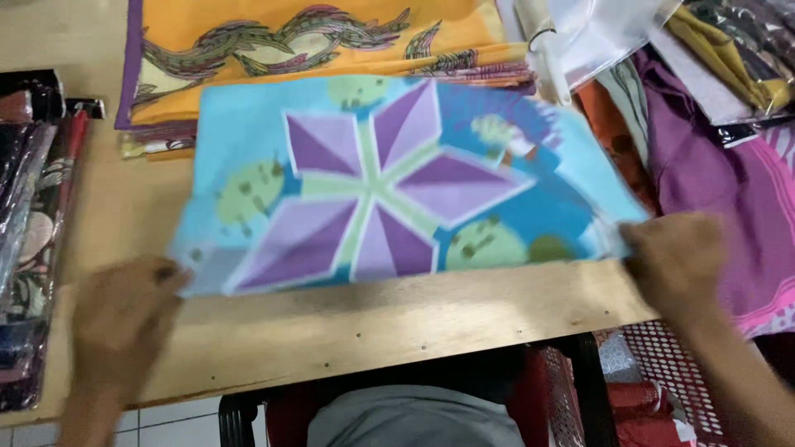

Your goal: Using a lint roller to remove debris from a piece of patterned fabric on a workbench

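A folded blue cloth (389, 182) with a purple star-like pattern and pale green blobs lies flat on the wooden table (397, 319). My left hand (124, 319) pinches its near left corner. My right hand (675, 261) grips its near right corner at the table's right edge. Both hands are blurred by motion.
An orange patterned cloth stack (306, 41) lies behind the blue one. Dark wrapped fabrics (29, 207) line the left edge. Purple and pink cloth (720, 182) and bagged fabrics (729, 50) pile at the right. A red perforated basket (662, 364) sits below.
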